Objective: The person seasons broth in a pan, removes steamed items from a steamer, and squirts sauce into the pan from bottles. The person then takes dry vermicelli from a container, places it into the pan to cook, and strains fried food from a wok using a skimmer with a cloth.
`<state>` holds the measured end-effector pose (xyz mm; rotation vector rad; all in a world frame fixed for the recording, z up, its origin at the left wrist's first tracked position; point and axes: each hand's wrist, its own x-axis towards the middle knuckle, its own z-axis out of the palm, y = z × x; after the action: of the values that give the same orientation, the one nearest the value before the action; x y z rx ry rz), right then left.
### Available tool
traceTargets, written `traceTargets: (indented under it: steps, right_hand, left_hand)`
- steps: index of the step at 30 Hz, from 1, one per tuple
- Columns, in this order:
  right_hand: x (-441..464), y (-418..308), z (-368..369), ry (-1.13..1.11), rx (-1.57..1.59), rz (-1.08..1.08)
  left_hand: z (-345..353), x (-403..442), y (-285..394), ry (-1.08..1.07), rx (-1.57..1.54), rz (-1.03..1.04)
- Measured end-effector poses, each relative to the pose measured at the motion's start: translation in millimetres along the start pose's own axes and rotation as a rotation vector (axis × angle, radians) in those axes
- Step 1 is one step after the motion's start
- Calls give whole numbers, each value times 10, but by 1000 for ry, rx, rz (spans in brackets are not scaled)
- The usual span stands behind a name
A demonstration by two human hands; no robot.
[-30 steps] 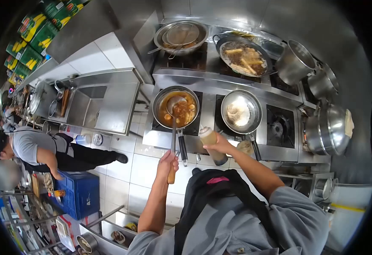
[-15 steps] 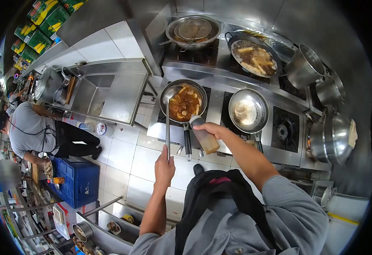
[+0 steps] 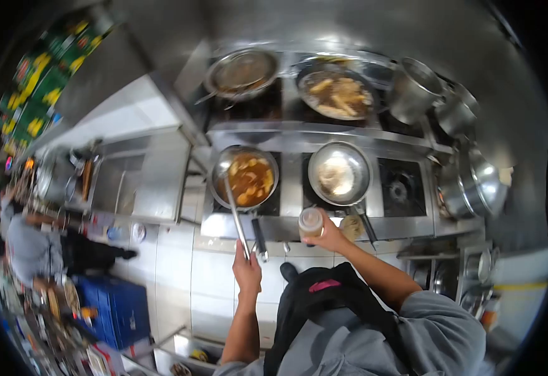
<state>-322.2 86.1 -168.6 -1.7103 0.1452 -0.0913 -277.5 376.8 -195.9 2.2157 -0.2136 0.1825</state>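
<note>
Beyond the left hand (image 3: 247, 274), its ladle (image 3: 236, 216) reaches the pan (image 3: 245, 150).

The ladle (image 3: 235, 216) is gleaming with smooth, polished metal along its shaft, while the pan of sauce (image 3: 218, 194) is showing duller metal around a wet, glossy sauce (image 3: 255, 182). The second pan (image 3: 355, 169) is reflecting light off bare, shiny metal, its handle (image 3: 368, 229) looking dark and matt. The squeeze bottle (image 3: 311, 222) is appearing as smooth, translucent plastic. The stove (image 3: 292, 188) is giving off a soft steel sheen, its burner (image 3: 402, 188) looking black and matt. The stockpot (image 3: 408, 103) is shining in grey metal. The apron (image 3: 305, 269) is hanging in matt black cloth over a creased grey cloth shirt (image 3: 349, 338); the floor tiles (image 3: 214, 288) are looking smooth and glossy, and the crate (image 3: 114, 313) is showing blue plastic
</note>
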Motion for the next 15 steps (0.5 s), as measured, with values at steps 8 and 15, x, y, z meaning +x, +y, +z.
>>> traceTargets:
  steps: [8,15]
  right_hand:
    - [-1298,-441,-938,341,-57,37]
    - [-2788,-419,-2088,837,-88,10]
  left_hand:
    - [1083,264,660,-522,-1235,-621]
    - [2188,80,-25,-523,-1074,-756]
